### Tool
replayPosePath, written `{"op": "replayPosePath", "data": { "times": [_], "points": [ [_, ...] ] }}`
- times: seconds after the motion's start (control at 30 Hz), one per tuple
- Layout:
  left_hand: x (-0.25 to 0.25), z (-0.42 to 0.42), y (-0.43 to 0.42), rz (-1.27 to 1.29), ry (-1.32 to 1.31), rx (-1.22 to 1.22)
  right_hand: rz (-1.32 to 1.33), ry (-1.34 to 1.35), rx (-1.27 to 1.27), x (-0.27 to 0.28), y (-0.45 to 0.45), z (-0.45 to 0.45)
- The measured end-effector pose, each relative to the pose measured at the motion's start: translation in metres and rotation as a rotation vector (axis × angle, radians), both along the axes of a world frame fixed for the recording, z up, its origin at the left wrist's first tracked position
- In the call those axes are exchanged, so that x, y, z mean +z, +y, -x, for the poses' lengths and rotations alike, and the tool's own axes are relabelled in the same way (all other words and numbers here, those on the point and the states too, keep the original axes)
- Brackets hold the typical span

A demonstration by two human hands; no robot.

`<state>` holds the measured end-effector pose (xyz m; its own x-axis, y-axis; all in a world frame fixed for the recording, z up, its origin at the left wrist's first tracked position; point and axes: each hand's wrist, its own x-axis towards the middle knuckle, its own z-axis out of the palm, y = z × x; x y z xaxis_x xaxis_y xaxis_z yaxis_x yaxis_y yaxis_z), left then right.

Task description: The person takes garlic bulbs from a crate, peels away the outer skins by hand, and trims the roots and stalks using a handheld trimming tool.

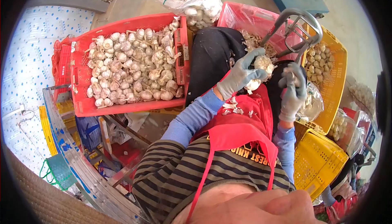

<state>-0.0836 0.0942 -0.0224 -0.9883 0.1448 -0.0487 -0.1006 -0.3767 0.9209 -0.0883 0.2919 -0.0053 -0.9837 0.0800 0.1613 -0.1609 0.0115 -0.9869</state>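
Observation:
My left hand (241, 75), in a grey glove, grips a garlic bulb (264, 65) with loose, peeling skin. Just under its fingers is another whitish garlic piece (253, 86). To the right, my right hand (293, 88), gloved too, is raised with curled, slightly blurred fingers; something pale shows between them, too unclear to name. Loose garlic skins (232, 109) lie on the red apron (241, 122) over my lap. A grey metal frame (300, 15) with curved bars rises beyond both hands.
A red crate (126, 110) full of garlic bulbs stands at left. Ahead are a bag of garlic (200, 9) and a pink, plastic-lined crate (245, 13) with skins. Yellow crates (337, 77) stand at right, one holding garlic. A metal rail (81, 171) runs at lower left.

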Motion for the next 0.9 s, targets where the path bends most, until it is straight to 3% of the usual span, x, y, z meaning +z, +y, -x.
{"op": "replayPosePath", "data": {
  "times": [0.07, 0.1, 0.2, 0.23, 0.27, 0.4, 0.47, 0.53, 0.57, 0.7, 0.73, 0.83, 0.87, 0.9],
  "points": [
    [0.004, 0.005, -0.002, -0.005, -0.032, 0.009, 0.037, 0.156, -0.099, -0.017, 0.013, 0.003],
    [0.001, 0.01, -0.003, 0.041, -0.012, 0.011, -0.17, 0.093, -0.21, -0.017, 0.016, 0.003],
    [0.008, 0.024, -0.003, 0.177, 0.056, 0.009, -0.405, 0.203, -0.219, -0.03, 0.013, 0.012],
    [0.012, 0.028, -0.002, 0.223, 0.081, 0.008, -0.213, 0.126, -0.155, -0.039, 0.008, 0.015],
    [0.013, 0.032, 0.002, 0.194, 0.066, 0.016, 0.037, -0.175, 0.017, -0.042, 0.011, 0.015],
    [0.011, 0.034, 0.012, -0.029, -0.078, -0.021, -0.823, 0.294, -0.165, 0.005, 0.005, 0.007],
    [0.019, 0.034, 0.01, -0.231, -0.236, -0.108, -0.679, 0.495, -0.09, 0.006, 0.025, -0.001],
    [0.011, 0.029, 0.011, -0.322, -0.265, -0.165, -0.301, 0.227, 0.206, 0.008, 0.037, -0.016],
    [0.01, 0.026, 0.009, -0.37, -0.324, -0.204, -0.414, 0.388, 0.23, 0.005, 0.039, -0.01],
    [0.024, 0.015, 0.012, -0.51, -0.325, -0.314, -0.318, 0.019, 0.12, 0.025, 0.003, -0.004],
    [0.026, 0.012, 0.013, -0.542, -0.293, -0.341, -0.517, 0.185, 0.135, 0.023, -0.003, 0.005],
    [0.021, 0.007, 0.012, -0.265, -0.315, -0.282, -0.473, 0.204, 0.18, 0.005, -0.009, 0.006],
    [0.018, 0.007, 0.009, -0.173, -0.318, -0.258, -0.264, 0.074, 0.137, -0.004, -0.006, 0.002],
    [0.017, 0.009, -0.003, 0.233, -0.078, -0.308, -0.059, -0.049, 0.091, -0.019, -0.001, -0.005]
  ]
}}
